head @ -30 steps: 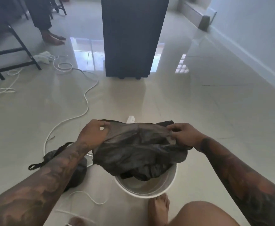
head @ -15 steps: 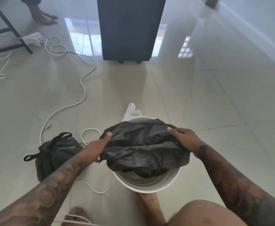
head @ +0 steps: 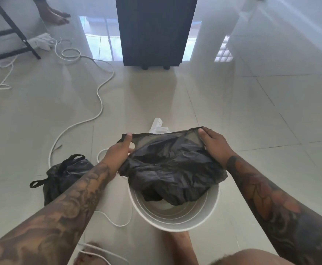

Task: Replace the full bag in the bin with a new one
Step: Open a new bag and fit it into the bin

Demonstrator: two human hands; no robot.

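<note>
A white round bin (head: 175, 222) stands on the tiled floor just in front of my feet. A new black bag (head: 173, 169) hangs crumpled over its far half, its lower part drooping inside. My left hand (head: 118, 152) grips the bag's left edge, thumb stretching the rim upward. My right hand (head: 213, 144) holds the right edge, fingers spread over the thin stretched plastic. The bag's mouth is pulled taut between both hands. The full black bag (head: 64, 176), tied with handles up, sits on the floor left of the bin.
A white cable (head: 99, 96) snakes across the floor from a power strip (head: 43, 42) at the back left to beside the bin. A dark cabinet (head: 154, 31) stands ahead. Black chair legs (head: 13, 35) and another person's bare feet (head: 55, 16) are at the far left.
Both hands have spread apart and lifted the far edge, stretching the new bag's mouth open over the bin. The camera tilted further down.
</note>
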